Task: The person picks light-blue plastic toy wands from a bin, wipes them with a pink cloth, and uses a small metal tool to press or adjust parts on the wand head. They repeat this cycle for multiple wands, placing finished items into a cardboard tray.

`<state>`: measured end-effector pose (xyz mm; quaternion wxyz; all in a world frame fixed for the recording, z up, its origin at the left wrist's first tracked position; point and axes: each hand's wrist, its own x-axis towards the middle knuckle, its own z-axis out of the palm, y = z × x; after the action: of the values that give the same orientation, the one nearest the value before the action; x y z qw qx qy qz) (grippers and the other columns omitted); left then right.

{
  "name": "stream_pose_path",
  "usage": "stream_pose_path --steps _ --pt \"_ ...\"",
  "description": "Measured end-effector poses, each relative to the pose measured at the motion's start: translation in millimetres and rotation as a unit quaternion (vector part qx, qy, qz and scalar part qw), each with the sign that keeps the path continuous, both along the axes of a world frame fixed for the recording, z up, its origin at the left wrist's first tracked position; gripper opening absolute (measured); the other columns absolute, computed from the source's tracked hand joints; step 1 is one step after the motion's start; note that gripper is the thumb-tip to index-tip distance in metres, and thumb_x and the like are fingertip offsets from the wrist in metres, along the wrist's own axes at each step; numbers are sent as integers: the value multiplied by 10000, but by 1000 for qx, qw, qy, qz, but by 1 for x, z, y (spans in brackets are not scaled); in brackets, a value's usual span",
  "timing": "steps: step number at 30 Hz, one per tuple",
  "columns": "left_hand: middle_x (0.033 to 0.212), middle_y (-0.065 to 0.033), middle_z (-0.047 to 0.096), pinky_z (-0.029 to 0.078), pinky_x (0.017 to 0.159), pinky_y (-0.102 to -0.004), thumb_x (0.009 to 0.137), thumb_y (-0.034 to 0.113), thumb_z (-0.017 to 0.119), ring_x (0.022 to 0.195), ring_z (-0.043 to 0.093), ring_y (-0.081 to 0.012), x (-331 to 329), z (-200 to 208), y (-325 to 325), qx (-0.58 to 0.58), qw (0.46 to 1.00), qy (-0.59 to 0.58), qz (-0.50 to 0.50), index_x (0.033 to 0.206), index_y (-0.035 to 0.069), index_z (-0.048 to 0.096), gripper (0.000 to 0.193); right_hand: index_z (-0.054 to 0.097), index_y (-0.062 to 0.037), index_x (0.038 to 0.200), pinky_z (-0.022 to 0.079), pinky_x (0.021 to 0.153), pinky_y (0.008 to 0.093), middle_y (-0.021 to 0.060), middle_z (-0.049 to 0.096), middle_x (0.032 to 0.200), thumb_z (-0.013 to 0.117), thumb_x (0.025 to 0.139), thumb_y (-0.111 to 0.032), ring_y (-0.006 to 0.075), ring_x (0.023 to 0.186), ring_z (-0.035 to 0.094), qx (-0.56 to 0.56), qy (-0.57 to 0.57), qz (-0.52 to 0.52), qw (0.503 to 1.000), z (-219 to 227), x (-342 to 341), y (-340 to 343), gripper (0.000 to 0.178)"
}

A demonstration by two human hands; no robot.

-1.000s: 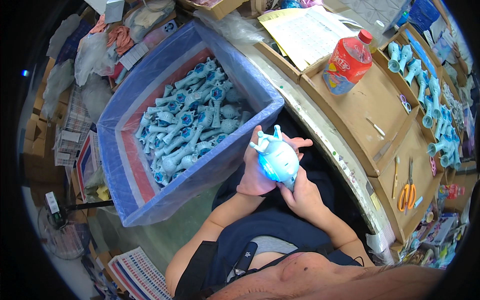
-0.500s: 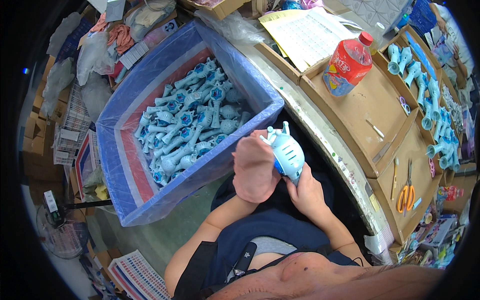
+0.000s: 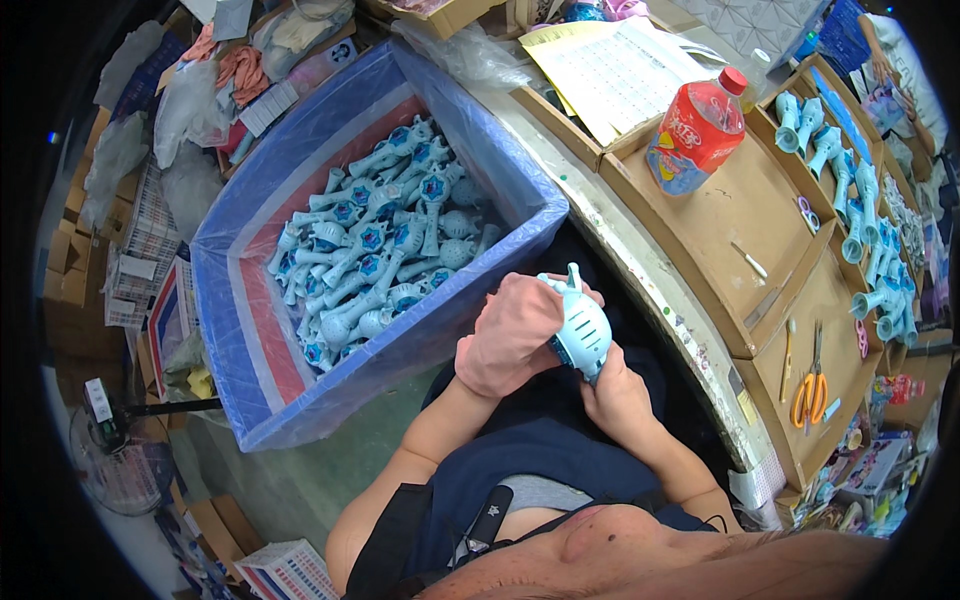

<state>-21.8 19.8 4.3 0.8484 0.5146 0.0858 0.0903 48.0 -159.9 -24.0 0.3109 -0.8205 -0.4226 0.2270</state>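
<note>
My right hand (image 3: pixel 622 395) is closed round the narrow handle end of a light-blue plastic toy (image 3: pixel 583 332), which has a round slotted head and small prongs on top. A pink cloth (image 3: pixel 515 335) covers most of my left hand (image 3: pixel 492 375), which presses the cloth against the left side of the toy. Most left fingers are hidden under the cloth or behind the toy. To the left, a large blue plastic-lined bin (image 3: pixel 340 412) holds many similar light-blue toys (image 3: pixel 375 265) with dark blue star-shaped fronts.
On the workbench (image 3: pixel 640 300) at right are cardboard trays (image 3: pixel 690 240), a red-labelled bottle (image 3: pixel 697 130), orange-handled scissors (image 3: pixel 811 395), and a craft knife (image 3: pixel 750 260). Light-blue parts (image 3: pixel 868 220) lie farther right. Paper sheets (image 3: pixel 625 75) lie at the back. Another person (image 3: pixel 905 75) stands far right.
Both hands and the toy have shifted slightly down and to the right. The toy has turned a little, and the cloth now wraps closer against its upper left side.
</note>
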Motion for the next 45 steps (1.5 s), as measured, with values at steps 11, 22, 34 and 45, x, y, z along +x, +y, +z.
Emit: stream_pose_path --steps 11,22,34,45 --pt "1015 -120 637 445 1089 -478 1003 555 451 1000 643 -259 15 -16 -19 -149 977 -69 135 1095 34 587 546 351 54 1297 545 671 527 317 656 908 684 868 -135 487 773 666 -1 21 18 1000 2 1 1 575" --pt "1053 -172 668 467 834 -376 769 170 718 975 665 -303 -18 24 -10 445 883 26 148 1042 -14 608 347 501 -15 1279 545 844 441 235 660 1102 731 813 -153 434 978 663 143 164 162 962 -22 26 -11 537" --pt "965 -182 677 502 795 -450 707 157 730 760 643 -379 -28 19 -12 617 771 113 113 1108 -27 642 450 566 30 1137 570 682 384 162 688 941 838 707 -128 347 792 709 245 -102 81 961 -64 19 -3 532" --pt "991 -100 661 473 807 -398 713 -8 661 901 581 -323 -15 14 -5 472 871 -33 135 916 37 635 210 519 10 1155 565 649 411 168 674 898 839 698 -127 352 767 700 211 -153 8 966 -64 9 -8 574"
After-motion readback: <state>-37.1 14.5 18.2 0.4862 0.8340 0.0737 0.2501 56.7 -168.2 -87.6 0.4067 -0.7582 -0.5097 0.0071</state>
